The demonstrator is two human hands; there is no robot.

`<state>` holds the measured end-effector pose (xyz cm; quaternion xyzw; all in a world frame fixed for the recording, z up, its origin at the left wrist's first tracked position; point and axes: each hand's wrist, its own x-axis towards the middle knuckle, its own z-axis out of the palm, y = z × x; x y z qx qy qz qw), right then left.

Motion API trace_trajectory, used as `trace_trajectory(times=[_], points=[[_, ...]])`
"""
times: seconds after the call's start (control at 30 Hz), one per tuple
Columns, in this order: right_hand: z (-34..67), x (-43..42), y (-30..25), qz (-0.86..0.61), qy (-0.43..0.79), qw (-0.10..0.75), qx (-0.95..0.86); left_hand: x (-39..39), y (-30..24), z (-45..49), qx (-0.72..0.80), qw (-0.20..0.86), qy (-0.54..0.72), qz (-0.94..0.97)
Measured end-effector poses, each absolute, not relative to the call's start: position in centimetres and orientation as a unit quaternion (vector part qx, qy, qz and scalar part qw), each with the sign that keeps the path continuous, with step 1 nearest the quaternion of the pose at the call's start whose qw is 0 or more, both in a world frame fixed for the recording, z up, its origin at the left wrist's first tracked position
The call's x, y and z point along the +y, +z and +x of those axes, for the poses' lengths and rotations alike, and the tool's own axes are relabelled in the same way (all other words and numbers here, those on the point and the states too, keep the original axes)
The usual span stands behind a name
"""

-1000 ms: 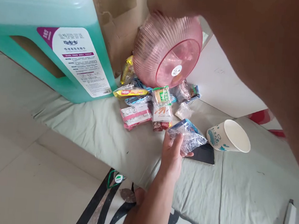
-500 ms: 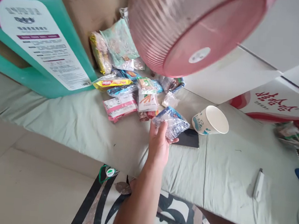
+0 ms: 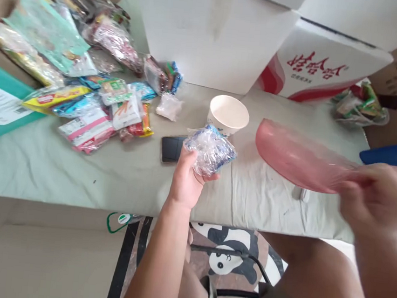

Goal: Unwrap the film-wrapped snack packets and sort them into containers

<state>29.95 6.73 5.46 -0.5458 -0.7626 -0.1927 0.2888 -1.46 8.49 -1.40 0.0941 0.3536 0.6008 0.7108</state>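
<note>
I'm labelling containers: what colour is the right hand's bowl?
The bowl is pink, though blurred, in the head view.

I see 2 things held up: a crinkled packet (image 3: 210, 151) of clear and blue plastic in the left hand (image 3: 189, 174), and, to its right, a translucent pink bowl (image 3: 297, 161), tilted and blurred, gripped by the right hand (image 3: 378, 194).

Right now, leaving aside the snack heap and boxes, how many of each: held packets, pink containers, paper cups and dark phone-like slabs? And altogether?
Held packet, in the left hand: 1
Pink container, in the right hand: 1
Paper cup: 1
Dark phone-like slab: 1
Total: 4
</note>
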Motion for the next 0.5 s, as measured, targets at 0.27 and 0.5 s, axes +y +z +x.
trace_trajectory(times=[0.27, 0.5], points=[[34.4, 4.8, -2.9, -0.491, -0.144, 0.318, -0.798, 7.0, -1.7, 7.3, 0.390, 0.669, 0.575, 0.263], [35.6, 0.3, -2.3, -0.499, 0.033, 0.451, -0.740, 5.4, -3.0, 11.2, 0.377, 0.673, 0.434, 0.465]])
